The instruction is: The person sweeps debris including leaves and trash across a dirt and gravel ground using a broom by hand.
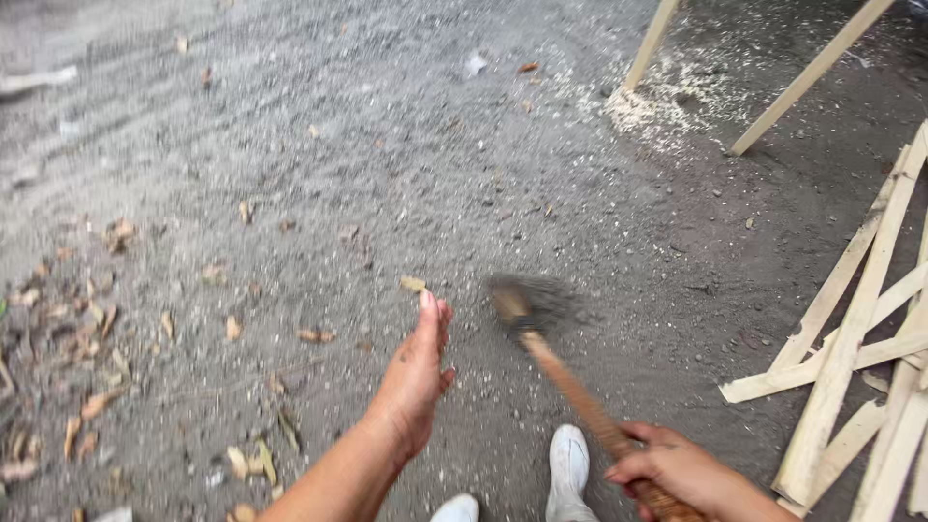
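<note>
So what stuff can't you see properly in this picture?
- Tool head, head view: smeared by motion blur, so its kind cannot be told.
- Handle: its lower end is hidden inside the right hand.
- White shoes: cut off by the bottom edge.
- Wooden slats: run off the right edge.
- Two leaning wooden legs: tops cut off by the top edge.
- Left hand: open, holding nothing; palm side turned away.

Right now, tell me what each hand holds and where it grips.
The right hand grips a hammer near the lower end of its wooden handle; the blurred head points away. The left hand is open and holds nothing.
</note>
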